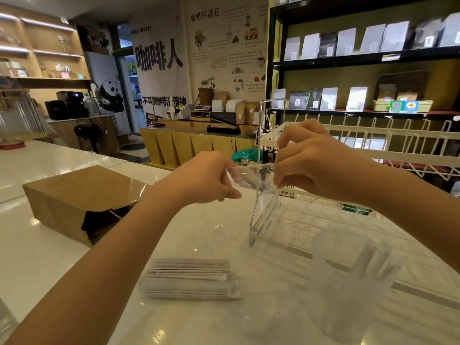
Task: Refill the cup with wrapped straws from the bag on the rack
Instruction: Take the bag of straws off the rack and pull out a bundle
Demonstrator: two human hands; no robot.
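Observation:
Both my hands hold a clear plastic bag point(256, 179) in the air above the counter, next to the white wire rack point(348, 145). My left hand point(211, 178) pinches its left edge and my right hand point(308, 160) pinches the right edge. The bag looks empty and hangs down between them. A stack of paper-wrapped straws point(191, 278) lies flat on the white counter below my left forearm. A frosted translucent cup point(348, 282) stands at the lower right with a few wrapped straws upright in it.
A brown paper bag point(82, 197) lies on its side on the counter at the left. The rack's lower tier point(311, 220) stretches right behind the cup. Shelves with coffee pouches point(348, 43) fill the back right.

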